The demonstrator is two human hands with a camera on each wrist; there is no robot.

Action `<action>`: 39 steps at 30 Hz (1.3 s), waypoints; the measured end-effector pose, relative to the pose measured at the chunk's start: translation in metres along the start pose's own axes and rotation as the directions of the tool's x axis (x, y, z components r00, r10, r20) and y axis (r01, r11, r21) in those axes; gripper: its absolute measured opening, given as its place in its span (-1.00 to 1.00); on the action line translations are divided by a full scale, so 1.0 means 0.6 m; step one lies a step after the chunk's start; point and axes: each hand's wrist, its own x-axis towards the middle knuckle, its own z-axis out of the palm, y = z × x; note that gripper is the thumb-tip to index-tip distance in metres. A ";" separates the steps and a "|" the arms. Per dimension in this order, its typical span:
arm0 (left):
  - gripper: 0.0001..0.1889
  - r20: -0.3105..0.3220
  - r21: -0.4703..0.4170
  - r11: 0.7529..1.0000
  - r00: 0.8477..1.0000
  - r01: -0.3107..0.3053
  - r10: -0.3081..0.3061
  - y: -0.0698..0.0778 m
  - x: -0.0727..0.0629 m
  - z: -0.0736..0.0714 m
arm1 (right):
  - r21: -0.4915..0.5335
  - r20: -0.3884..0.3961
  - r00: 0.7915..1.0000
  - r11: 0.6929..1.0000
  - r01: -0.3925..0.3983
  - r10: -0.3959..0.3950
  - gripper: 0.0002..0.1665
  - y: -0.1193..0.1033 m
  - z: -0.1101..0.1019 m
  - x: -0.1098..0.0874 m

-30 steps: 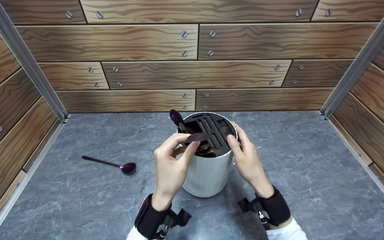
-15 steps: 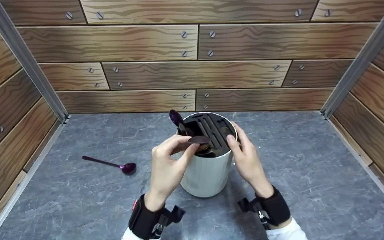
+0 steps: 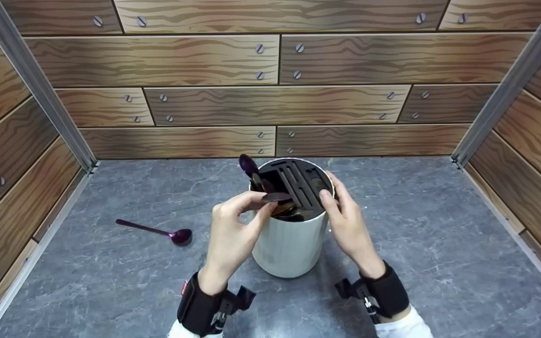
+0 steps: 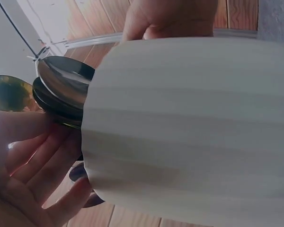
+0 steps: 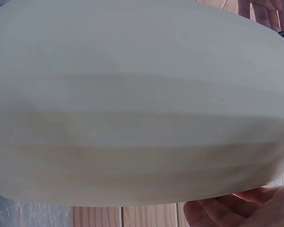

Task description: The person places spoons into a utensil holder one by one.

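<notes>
My left hand (image 3: 232,232) pinches the dark bowl of a spoon (image 3: 277,197) between thumb and fingertips, over the front left of a white ribbed utensil holder (image 3: 288,249). The spoon's handle is hidden. Around the holder's right side rests my right hand (image 3: 352,230), its thumb at the rim and its fingers along the wall. Close to my left fingers, several spoon bowls (image 4: 61,78) stick out of the holder in the left wrist view. A purple spoon (image 3: 248,164) leans out at the back left. The holder's black slotted insert (image 3: 298,183) fills its top.
Another purple spoon (image 3: 181,237) lies on the grey marbled table (image 3: 111,286), left of the holder. Wood-patterned panels (image 3: 204,108) wall the workspace at the back and sides, with metal strips (image 3: 40,89) in the corners.
My left hand has shifted slightly left, and the pinched spoon bowl sits a little lower over the holder. My right hand has stayed in place on the holder.
</notes>
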 end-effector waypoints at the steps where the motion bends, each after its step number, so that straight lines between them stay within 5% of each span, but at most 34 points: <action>1: -0.93 0.000 0.009 1.000 1.000 0.001 -0.001 -0.001 0.000 0.000 | 0.001 0.002 1.000 1.000 -0.001 0.001 -0.41 0.000 0.000 0.000; 20: -0.91 0.041 0.119 0.993 0.999 0.007 -0.011 -0.006 0.002 -0.008 | -0.001 0.011 1.000 1.000 0.016 -0.016 -0.41 0.002 -0.001 0.001; 31: -0.93 -0.021 0.216 0.962 0.984 -0.166 0.175 -0.013 -0.003 0.011 | -0.017 0.000 1.000 1.000 0.010 -0.010 -0.41 0.002 -0.001 0.000; 39: -0.96 -0.068 0.184 0.968 0.980 -0.170 0.185 -0.015 -0.003 0.018 | -0.015 0.005 1.000 1.000 0.015 -0.015 -0.41 0.003 -0.001 0.000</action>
